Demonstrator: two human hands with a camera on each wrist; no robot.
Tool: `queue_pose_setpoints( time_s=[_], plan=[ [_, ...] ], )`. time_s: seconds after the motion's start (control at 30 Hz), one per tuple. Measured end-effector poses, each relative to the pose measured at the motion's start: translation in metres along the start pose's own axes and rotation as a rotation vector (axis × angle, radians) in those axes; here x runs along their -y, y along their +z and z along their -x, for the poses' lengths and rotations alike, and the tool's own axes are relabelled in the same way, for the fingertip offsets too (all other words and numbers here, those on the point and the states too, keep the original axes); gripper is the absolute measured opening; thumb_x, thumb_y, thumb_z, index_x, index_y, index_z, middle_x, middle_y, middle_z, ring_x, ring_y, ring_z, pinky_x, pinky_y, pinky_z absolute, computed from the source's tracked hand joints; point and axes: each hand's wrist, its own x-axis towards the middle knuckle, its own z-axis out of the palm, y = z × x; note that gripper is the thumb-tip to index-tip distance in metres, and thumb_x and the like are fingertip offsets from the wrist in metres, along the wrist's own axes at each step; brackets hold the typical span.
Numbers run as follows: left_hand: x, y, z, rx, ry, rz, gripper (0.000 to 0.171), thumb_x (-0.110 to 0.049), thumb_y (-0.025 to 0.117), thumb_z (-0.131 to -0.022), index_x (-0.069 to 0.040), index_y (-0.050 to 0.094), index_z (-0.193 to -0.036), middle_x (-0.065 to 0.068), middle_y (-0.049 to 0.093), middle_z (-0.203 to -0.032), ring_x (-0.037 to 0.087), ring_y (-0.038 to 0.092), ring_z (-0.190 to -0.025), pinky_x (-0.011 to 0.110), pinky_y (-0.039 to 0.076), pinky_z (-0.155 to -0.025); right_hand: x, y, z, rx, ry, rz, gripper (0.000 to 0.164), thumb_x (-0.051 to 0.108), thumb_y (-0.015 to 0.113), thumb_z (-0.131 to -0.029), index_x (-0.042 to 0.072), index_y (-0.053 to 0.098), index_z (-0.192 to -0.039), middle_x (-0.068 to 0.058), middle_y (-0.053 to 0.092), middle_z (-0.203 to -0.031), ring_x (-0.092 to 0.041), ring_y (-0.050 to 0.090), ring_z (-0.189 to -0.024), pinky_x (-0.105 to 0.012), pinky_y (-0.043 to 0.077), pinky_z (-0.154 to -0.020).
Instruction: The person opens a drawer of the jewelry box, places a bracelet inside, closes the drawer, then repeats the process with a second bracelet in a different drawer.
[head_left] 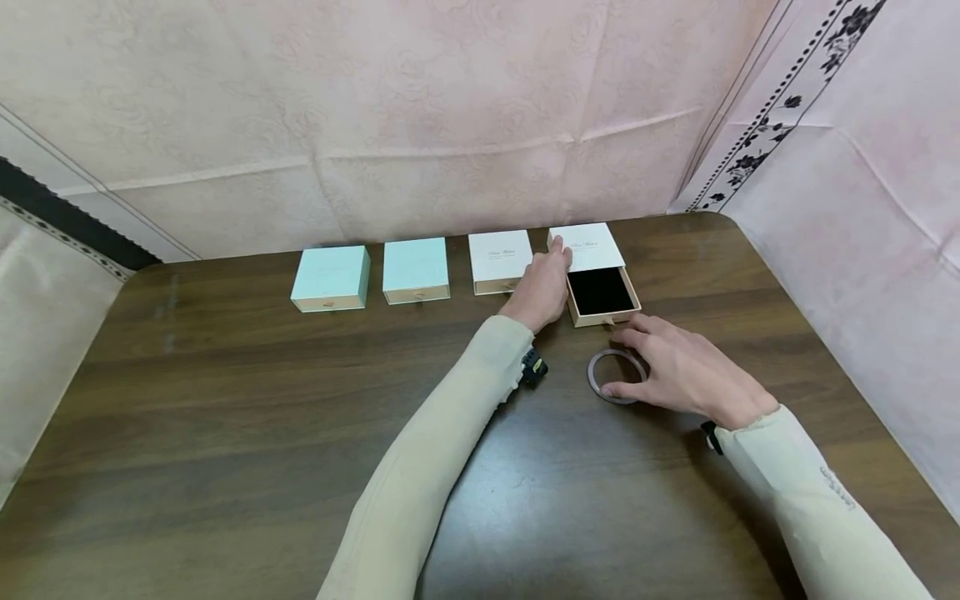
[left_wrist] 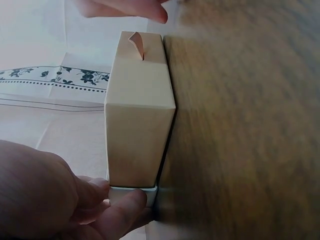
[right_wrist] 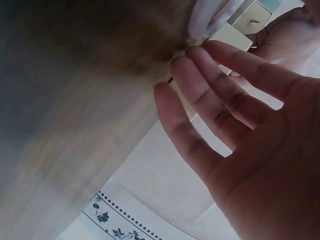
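Observation:
My left hand grips the white sleeve of the rightmost box, thumb and fingers at its sides in the left wrist view. Its cream drawer is pulled well out toward me, showing a dark lining and a small ribbon tab on the front. A pale lilac-grey bangle lies on the table in front of the drawer. Over the bangle's right side spreads my right hand, its thumb across the ring. The fingers look fairly straight in the right wrist view; whether they touch the bangle is unclear.
Left of the pulled-out box stand another white box and two mint-green boxes, all closed, in a row along the far edge of the brown wooden table. Patterned cloth hangs behind and beside it.

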Motion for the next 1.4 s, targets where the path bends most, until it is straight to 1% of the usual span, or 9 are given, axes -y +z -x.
queue_pose_setpoints(
  time_s=[0.2,0.37,0.53,0.63,0.73,0.87,1.07,1.23,1.4],
  plan=[
    [0.001,0.0,-0.001,-0.007,0.001,0.008,0.05,0.002,0.036,-0.106,-0.004,0.041,-0.155,0.019,0.023,-0.169,0.03,0.073,-0.097,0.031,0.059,-0.081,0.004,0.002,0.007,-0.012,-0.009,0.031,0.082,0.071,0.075,-0.08,0.009,0.065,-0.134,-0.002,0.059,-0.12,-0.018,0.059,-0.103,-0.044,0.052,-0.091],
    [0.001,0.001,-0.001,-0.014,0.011,-0.008,0.047,0.003,0.037,-0.105,-0.003,0.047,-0.15,0.019,0.025,-0.168,0.03,0.072,-0.095,0.031,0.058,-0.078,0.004,0.004,0.009,0.001,-0.016,0.032,0.079,0.063,0.082,-0.076,0.012,0.064,-0.134,0.002,0.057,-0.112,-0.014,0.054,-0.095,-0.038,0.052,-0.084],
    [0.001,0.001,-0.001,-0.033,0.017,-0.027,0.042,0.003,0.039,-0.105,-0.002,0.053,-0.143,0.019,0.029,-0.167,0.033,0.07,-0.098,0.033,0.058,-0.078,0.004,0.005,0.009,0.009,-0.034,0.023,0.072,0.055,0.087,-0.073,0.015,0.066,-0.13,0.004,0.056,-0.11,-0.011,0.054,-0.095,-0.036,0.053,-0.083],
    [0.001,0.002,-0.001,-0.036,0.019,-0.026,0.04,0.003,0.039,-0.104,-0.002,0.055,-0.141,0.019,0.029,-0.167,0.032,0.07,-0.095,0.033,0.058,-0.077,0.003,0.006,0.009,0.004,-0.051,0.019,0.068,0.053,0.088,-0.073,0.016,0.068,-0.126,0.004,0.057,-0.109,-0.011,0.055,-0.096,-0.035,0.053,-0.084],
    [0.001,0.001,-0.001,-0.025,0.018,-0.017,0.041,0.003,0.038,-0.105,-0.002,0.053,-0.143,0.019,0.027,-0.167,0.03,0.071,-0.09,0.032,0.058,-0.075,0.003,0.005,0.009,0.003,-0.058,0.018,0.065,0.052,0.087,-0.073,0.015,0.069,-0.123,0.004,0.058,-0.109,-0.011,0.055,-0.097,-0.035,0.052,-0.085],
    [0.001,0.001,-0.001,-0.013,0.012,-0.016,0.044,0.003,0.037,-0.105,-0.003,0.05,-0.147,0.019,0.026,-0.168,0.03,0.071,-0.092,0.031,0.057,-0.076,0.003,0.004,0.007,0.002,-0.065,0.013,0.062,0.05,0.088,-0.072,0.015,0.07,-0.121,0.004,0.059,-0.107,-0.011,0.055,-0.096,-0.035,0.051,-0.087],
    [0.002,0.0,-0.001,-0.021,0.013,-0.027,0.041,0.002,0.036,-0.106,-0.002,0.053,-0.143,0.019,0.027,-0.167,0.031,0.071,-0.089,0.032,0.057,-0.072,0.002,0.0,0.006,0.018,-0.08,-0.008,0.059,0.047,0.087,-0.073,0.016,0.071,-0.12,0.004,0.06,-0.109,-0.013,0.058,-0.103,-0.035,0.051,-0.092],
    [0.002,0.001,-0.002,-0.014,0.008,-0.04,0.039,0.001,0.035,-0.106,-0.003,0.055,-0.14,0.019,0.026,-0.168,0.032,0.071,-0.088,0.032,0.056,-0.071,0.002,-0.004,0.005,0.039,-0.068,-0.024,0.059,0.042,0.088,-0.072,0.016,0.071,-0.123,0.003,0.06,-0.109,-0.011,0.058,-0.099,-0.034,0.051,-0.09],
    [0.001,0.001,-0.003,0.006,0.005,-0.046,0.042,0.0,0.038,-0.106,-0.004,0.05,-0.146,0.018,0.024,-0.169,0.032,0.071,-0.093,0.032,0.058,-0.076,0.002,-0.007,0.004,0.052,-0.051,-0.035,0.058,0.037,0.088,-0.07,0.017,0.071,-0.121,0.004,0.059,-0.107,-0.009,0.057,-0.094,-0.033,0.051,-0.087]
  ],
)
